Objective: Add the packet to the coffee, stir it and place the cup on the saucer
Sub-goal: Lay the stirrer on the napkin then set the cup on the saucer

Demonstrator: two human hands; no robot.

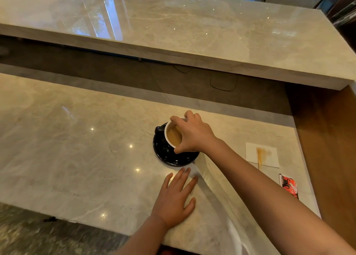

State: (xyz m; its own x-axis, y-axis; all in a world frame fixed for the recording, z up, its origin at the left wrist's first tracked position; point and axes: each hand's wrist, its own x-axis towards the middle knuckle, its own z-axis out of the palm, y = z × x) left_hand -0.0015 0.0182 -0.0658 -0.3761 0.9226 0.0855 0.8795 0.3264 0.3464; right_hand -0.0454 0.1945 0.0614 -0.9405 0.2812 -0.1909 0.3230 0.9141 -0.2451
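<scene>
Glossy marble counter — round black saucer

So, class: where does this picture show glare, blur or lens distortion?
Head view: small ceiling-light glints dot the marble counter, and a window reflection glares on the raised ledge; the floor at bottom left is smeared; the wide lens bends the ledge's edges.

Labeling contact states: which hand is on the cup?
The right hand, fingers over the cup rim above the saucer. The left hand lies flat on the counter.
</scene>
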